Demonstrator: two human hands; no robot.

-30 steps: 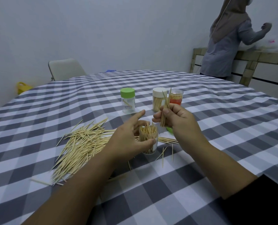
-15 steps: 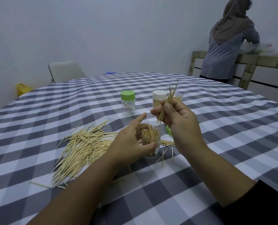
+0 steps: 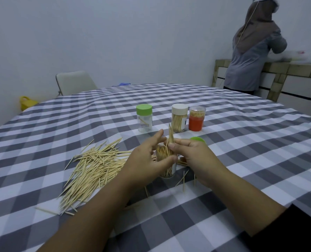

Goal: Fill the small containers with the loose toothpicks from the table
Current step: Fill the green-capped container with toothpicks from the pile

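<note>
Grey-white check cloth (image 3: 223, 142) | pale wall, chair (image 3: 74, 82) | L grip (image 3: 143, 160) clamps container (image 3: 166, 171) | R grip (image 3: 192, 153) pinches toothpicks (image 3: 170, 135)

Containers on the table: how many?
4. Green-lidded one, white-lidded one and orange one stand in a row behind the hands; an open one is held in the left hand.

Grey-and-white checked tablecloth (image 3: 241, 142), pale toothpicks (image 3: 93, 168), green-capped jar (image 3: 144, 117), orange-banded jar (image 3: 196, 118), yellow bag (image 3: 26, 102).
</note>
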